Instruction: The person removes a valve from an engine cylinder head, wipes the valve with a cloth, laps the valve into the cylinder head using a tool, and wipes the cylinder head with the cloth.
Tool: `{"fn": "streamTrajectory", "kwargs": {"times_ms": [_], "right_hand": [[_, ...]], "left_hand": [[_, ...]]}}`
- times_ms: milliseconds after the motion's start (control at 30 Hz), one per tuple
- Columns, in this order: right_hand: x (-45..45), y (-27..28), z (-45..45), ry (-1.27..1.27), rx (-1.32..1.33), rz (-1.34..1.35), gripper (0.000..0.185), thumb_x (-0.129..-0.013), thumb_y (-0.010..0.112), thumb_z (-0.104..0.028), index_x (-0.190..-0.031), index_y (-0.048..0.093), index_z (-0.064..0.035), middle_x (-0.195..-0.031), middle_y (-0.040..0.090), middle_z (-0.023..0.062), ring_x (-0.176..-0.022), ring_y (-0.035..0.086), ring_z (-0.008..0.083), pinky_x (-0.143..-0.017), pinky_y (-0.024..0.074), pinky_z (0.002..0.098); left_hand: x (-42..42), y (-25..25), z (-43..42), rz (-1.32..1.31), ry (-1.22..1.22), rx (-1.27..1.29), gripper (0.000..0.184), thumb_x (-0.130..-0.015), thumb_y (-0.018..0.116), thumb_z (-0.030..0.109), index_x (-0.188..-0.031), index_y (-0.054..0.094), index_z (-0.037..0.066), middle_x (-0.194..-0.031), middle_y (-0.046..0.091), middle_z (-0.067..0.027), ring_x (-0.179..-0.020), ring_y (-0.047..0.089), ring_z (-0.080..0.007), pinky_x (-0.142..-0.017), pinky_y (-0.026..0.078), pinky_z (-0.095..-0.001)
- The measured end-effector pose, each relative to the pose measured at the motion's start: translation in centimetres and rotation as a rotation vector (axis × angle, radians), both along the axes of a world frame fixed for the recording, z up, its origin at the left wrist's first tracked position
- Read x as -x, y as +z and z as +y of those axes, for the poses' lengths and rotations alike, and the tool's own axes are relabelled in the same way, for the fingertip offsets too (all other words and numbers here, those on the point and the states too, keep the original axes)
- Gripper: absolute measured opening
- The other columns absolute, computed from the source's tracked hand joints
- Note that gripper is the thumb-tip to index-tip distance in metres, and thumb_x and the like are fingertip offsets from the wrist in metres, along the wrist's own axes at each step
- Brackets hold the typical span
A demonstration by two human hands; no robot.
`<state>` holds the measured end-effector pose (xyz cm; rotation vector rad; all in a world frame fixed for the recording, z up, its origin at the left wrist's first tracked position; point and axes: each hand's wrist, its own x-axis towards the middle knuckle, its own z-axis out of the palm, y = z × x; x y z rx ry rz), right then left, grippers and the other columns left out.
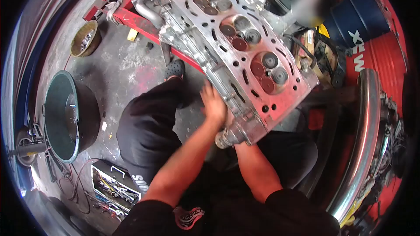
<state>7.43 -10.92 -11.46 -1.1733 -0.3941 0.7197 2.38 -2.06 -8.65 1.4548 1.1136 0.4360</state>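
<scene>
A large aluminium cylinder head lies tilted in front of me. Its flat face, with several round combustion chambers and valves, is turned up towards me. My left hand is against its left side near the close end, fingers stretched out and slightly apart. My right forearm reaches under the near end, where the right hand is hidden beneath the metal. A round metal fitting sticks out at the near left corner, between my two wrists.
To the left, a dark green tub and a small brown bowl with small parts stand on the floor. A toolbox full of tools sits below. Red stand beams run behind the head. On the right are drums and a shiny curved metal bar.
</scene>
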Motion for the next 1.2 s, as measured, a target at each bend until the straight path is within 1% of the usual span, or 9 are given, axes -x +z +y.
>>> {"fn": "streamTrajectory", "kwargs": {"times_ms": [267,367,533,600,700,800,900,1000,1200], "right_hand": [[0.6,-0.7,-0.3,-0.019,0.017,-0.019,0.046,-0.099,0.045,-0.028,-0.138,0.040,-0.0045,-0.136,0.046,0.0132,-0.126,0.045,0.0257,-0.108,0.0351,0.0373],[-0.3,-0.8,-0.1,-0.009,0.035,-0.038,0.046,-0.099,0.045,-0.028,-0.138,0.041,-0.0044,-0.136,0.047,0.0134,-0.126,0.045,0.0258,-0.108,0.0353,0.0374],[0.7,-0.5,-0.7,-0.033,0.031,-0.037,0.045,-0.099,0.046,-0.028,-0.137,0.042,-0.0043,-0.135,0.047,0.0137,-0.125,0.046,0.0259,-0.108,0.0354,0.0375],[-0.1,-0.5,-0.3,-0.024,0.042,-0.049,0.045,-0.099,0.046,-0.028,-0.137,0.042,-0.0042,-0.135,0.047,0.0138,-0.125,0.046,0.0260,-0.108,0.0355,0.0376],[-1.4,-0.5,-0.3,-0.021,0.050,-0.049,0.045,-0.099,0.046,-0.028,-0.136,0.042,-0.0041,-0.134,0.048,0.0140,-0.124,0.046,0.0260,-0.108,0.0356,0.0376],[-0.8,-0.3,-1.1,-0.039,0.061,-0.057,0.044,-0.099,0.046,-0.028,-0.136,0.043,-0.0041,-0.134,0.048,0.0142,-0.124,0.046,0.0261,-0.108,0.0358,0.0377],[0.3,-0.9,-1.1,-0.054,0.091,-0.097,0.044,-0.098,0.046,-0.028,-0.135,0.043,-0.0040,-0.133,0.049,0.0144,-0.124,0.047,0.0262,-0.107,0.0359,0.0378],[-1.1,-1.1,-1.1,-0.041,0.101,-0.096,0.044,-0.098,0.046,-0.028,-0.135,0.044,-0.0039,-0.133,0.049,0.0146,-0.123,0.047,0.0263,-0.107,0.0360,0.0378],[1.1,-2.7,-1.4,-0.237,0.547,-0.686,0.043,-0.098,0.047,-0.028,-0.134,0.045,-0.0037,-0.132,0.050,0.0150,-0.123,0.047,0.0265,-0.107,0.0362,0.0380]], "left_hand": [[0.8,-4.7,-4.5,-0.047,-0.055,-0.654,0.062,-0.098,0.039,0.032,-0.151,0.017,0.007,-0.157,0.017,-0.0177,-0.141,0.018,-0.0442,-0.111,0.021,-0.0591],[-1.0,-2.7,0.3,0.092,0.116,0.050,0.065,-0.099,0.035,0.042,-0.152,0.017,0.009,-0.157,0.021,-0.0120,-0.142,0.018,-0.0441,-0.108,0.017,-0.0675],[0.4,-9.9,-2.8,-0.103,-0.114,-0.393,0.060,-0.098,0.034,0.043,-0.150,0.024,0.014,-0.154,0.025,-0.0123,-0.142,0.022,-0.0392,-0.105,0.016,-0.0724],[-0.9,2.5,-1.5,0.187,0.143,0.016,0.060,-0.097,0.039,0.040,-0.149,0.024,0.014,-0.153,0.026,-0.0126,-0.143,0.018,-0.0379,-0.102,0.017,-0.0749],[-1.7,0.5,-0.1,0.254,0.039,-0.088,0.063,-0.096,0.043,0.038,-0.150,0.022,0.014,-0.155,0.021,-0.0139,-0.144,0.016,-0.0377,-0.102,0.017,-0.0742],[-0.1,-2.2,-2.8,-0.303,-0.034,-0.476,0.063,-0.095,0.044,0.038,-0.150,0.022,0.014,-0.155,0.019,-0.0179,-0.144,0.016,-0.0379,-0.104,0.017,-0.0726],[-0.4,2.2,-1.6,0.252,0.107,0.080,0.061,-0.099,0.032,0.044,-0.151,0.021,0.015,-0.155,0.020,-0.0196,-0.142,0.021,-0.0388,-0.105,0.018,-0.0705],[-1.6,-2.9,-0.2,0.032,0.072,0.133,0.061,-0.099,0.029,0.046,-0.152,0.019,0.016,-0.155,0.019,-0.0188,-0.143,0.020,-0.0386,-0.105,0.018,-0.0707],[0.0,-7.0,-4.2,0.039,-0.158,-0.639,0.057,-0.097,0.043,0.028,-0.147,0.024,0.008,-0.154,0.020,-0.0225,-0.139,0.024,-0.0445,-0.108,0.024,-0.0638]]}}
